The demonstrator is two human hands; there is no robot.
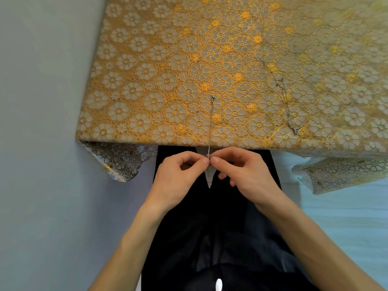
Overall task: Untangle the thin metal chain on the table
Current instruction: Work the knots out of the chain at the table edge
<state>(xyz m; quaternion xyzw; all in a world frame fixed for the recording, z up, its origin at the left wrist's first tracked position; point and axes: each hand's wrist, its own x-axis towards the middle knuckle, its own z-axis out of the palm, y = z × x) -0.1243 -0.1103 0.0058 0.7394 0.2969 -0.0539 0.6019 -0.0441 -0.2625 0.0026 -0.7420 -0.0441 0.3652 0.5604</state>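
left hand (180, 175) pinched the chain (211, 122) | right hand (241, 173) pinched it too, fingertips almost touching | chain ran straight away from the fingers, over the flowery tablecloth (147, 80)

Left hand (180, 177), right hand (247, 173), forearms (134, 238) bare. Black, slightly sheer garment (210, 238) over lap; small white patch (218, 285) near bottom edge.

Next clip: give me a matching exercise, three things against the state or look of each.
Things:
1 middle chain
2 right chain
3 tablecloth

States:
A gold flower pattern
B lies untouched
C near end pinched between left hand and right hand

Pairs: 1-C, 2-B, 3-A
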